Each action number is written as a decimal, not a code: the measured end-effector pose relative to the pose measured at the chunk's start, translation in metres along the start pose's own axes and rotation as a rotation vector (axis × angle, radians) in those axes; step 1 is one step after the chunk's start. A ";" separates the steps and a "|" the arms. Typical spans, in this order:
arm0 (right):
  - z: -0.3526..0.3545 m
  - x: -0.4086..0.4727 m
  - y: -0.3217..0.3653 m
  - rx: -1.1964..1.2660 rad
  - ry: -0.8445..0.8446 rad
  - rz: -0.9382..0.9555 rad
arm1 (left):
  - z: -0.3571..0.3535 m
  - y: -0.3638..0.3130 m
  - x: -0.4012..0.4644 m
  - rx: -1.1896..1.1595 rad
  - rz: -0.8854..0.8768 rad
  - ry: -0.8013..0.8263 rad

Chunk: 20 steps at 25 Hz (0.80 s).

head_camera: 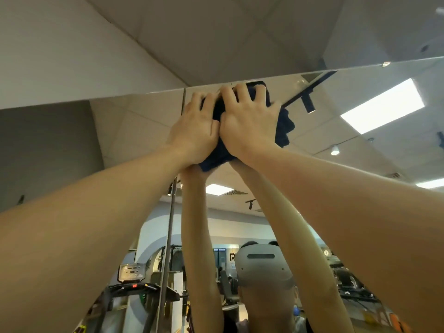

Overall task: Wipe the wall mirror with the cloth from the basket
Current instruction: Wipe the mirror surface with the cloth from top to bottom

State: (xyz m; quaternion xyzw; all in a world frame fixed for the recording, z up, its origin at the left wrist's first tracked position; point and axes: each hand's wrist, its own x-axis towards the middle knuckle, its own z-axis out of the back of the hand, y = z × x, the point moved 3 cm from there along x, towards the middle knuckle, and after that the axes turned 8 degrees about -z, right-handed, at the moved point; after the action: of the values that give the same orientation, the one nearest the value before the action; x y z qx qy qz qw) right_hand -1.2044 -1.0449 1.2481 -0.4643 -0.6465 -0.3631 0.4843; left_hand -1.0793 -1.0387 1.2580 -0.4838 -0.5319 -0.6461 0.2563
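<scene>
A dark blue cloth is bunched against the wall mirror, right below the mirror's top edge. My left hand and my right hand lie side by side on the cloth, both arms stretched high overhead. Spread fingers press the cloth flat on the glass, the fingertips nearly at the top edge. Most of the cloth is hidden under my hands; folds stick out to the right and below my wrists. The glass reflects my raised arms and a person wearing a grey headset.
A vertical seam between two mirror panels runs just left of my hands. White wall and ceiling tiles sit above the mirror. The reflection shows a gym room with a treadmill, ceiling lights and machines.
</scene>
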 end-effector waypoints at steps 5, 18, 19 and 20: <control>-0.004 -0.012 0.025 -0.006 -0.003 0.037 | 0.011 0.015 -0.026 0.016 0.052 -0.022; 0.022 -0.102 0.042 0.030 0.104 0.091 | 0.032 -0.007 -0.122 -0.005 0.020 0.006; 0.024 -0.109 0.041 0.036 0.103 0.094 | 0.032 -0.011 -0.128 0.003 0.027 0.010; 0.026 -0.115 0.040 0.040 0.101 0.098 | 0.032 -0.014 -0.134 0.010 0.035 0.015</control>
State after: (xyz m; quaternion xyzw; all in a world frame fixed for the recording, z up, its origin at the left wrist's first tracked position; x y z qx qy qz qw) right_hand -1.1624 -1.0374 1.1312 -0.4667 -0.6047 -0.3492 0.5428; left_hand -1.0262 -1.0287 1.1300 -0.4867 -0.5246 -0.6425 0.2740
